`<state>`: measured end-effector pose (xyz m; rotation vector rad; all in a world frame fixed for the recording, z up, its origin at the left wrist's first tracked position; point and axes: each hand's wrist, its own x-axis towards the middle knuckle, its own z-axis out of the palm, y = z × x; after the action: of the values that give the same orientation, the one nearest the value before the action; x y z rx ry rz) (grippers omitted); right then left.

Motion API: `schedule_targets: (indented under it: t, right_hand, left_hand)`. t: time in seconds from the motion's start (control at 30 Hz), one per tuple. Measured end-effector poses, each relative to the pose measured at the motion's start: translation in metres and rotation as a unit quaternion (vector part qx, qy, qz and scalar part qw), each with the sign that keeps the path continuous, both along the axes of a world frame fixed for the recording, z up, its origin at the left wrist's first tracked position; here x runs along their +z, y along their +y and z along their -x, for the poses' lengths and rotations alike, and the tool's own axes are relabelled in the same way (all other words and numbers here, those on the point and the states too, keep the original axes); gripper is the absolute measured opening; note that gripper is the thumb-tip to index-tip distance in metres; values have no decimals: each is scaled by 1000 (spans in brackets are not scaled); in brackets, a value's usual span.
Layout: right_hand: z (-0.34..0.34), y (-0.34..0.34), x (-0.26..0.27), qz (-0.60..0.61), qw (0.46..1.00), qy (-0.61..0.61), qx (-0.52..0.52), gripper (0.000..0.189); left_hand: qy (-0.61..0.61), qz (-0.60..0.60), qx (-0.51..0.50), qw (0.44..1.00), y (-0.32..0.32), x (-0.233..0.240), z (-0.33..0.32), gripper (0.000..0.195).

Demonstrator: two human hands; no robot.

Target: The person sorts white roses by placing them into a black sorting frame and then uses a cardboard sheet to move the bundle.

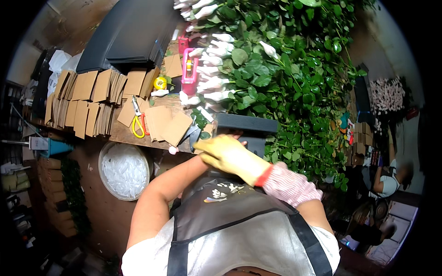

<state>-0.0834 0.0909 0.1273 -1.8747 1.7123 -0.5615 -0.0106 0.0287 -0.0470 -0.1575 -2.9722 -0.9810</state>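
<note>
My right hand (pixel 226 153), in a yellow glove with a red cuff, lies across my left wrist at the table's near edge. Bare fingertips of my left hand (pixel 241 138) show just past the glove; the rest of that hand is hidden. Beyond them is a dark grey corrugated sheet (pixel 247 123), folded, with its ribbed edge raised. Whether either hand grips it is hidden. To the left sit a dark blade-like tool (pixel 194 138), loose cardboard pieces (pixel 176 129) and scissors (pixel 138 119) with yellow and red handles.
Leafy rose stems (pixel 286 79) with white-netted buds (pixel 214 82) cover the table's right. A pink tape dispenser (pixel 189 72), cardboard stacks (pixel 91 91) and black sheets (pixel 134 31) occupy the left. A tub (pixel 124 170) of white scraps stands below. A co-worker (pixel 386 181) is at right.
</note>
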Motion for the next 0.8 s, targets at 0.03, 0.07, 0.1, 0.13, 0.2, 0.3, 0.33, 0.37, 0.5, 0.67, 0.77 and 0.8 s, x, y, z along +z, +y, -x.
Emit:
schedule_targets:
  t: [0.03, 0.07, 0.1, 0.13, 0.2, 0.3, 0.33, 0.37, 0.5, 0.67, 0.77, 0.8]
  right_hand:
    - [-10, -33, -8, 8, 999, 44, 21, 53]
    - [-12, -60, -24, -13, 996, 92, 17, 59]
    - [-20, -86, -45, -28, 989, 137, 37, 65]
    - [-23, -102, -72, 30, 977, 203, 59, 68]
    - [-39, -123, -101, 62, 958, 260, 98, 69]
    - [-54, -135, -129, 36, 971, 223, 79, 59]
    - [-54, -135, -127, 61, 973, 205, 84, 41]
    - [-52, -137, -126, 104, 976, 177, 75, 37]
    - [-37, -143, -107, 110, 977, 169, 69, 25]
    - [-17, -127, -110, 70, 965, 230, 104, 20]
    - [-9, -119, -56, 202, 959, 197, 34, 25]
    - [-12, -117, -37, 238, 952, 194, 4, 26]
  left_hand:
    - [-70, -146, 66, 985, 7, -8, 3, 60]
    - [-74, -65, 18, 995, 3, 6, 8, 65]
    - [-82, -39, 9, 996, -1, 10, 6, 67]
    - [-88, -13, -10, 996, -4, 14, 8, 69]
    - [-107, -76, -5, 991, -1, 1, 9, 67]
    - [-129, -175, -16, 976, 8, -9, 15, 63]
    - [-133, -152, -24, 979, 8, -8, 15, 65]
    - [-138, -128, -33, 982, 8, -7, 13, 66]
    - [-4, -287, -102, 952, 7, -19, 10, 58]
    - [-60, -141, -83, 985, -14, 30, -2, 70]
    - [-66, -342, -17, 937, -4, 18, -8, 77]
    - [-64, -279, -18, 958, -7, 19, -9, 77]
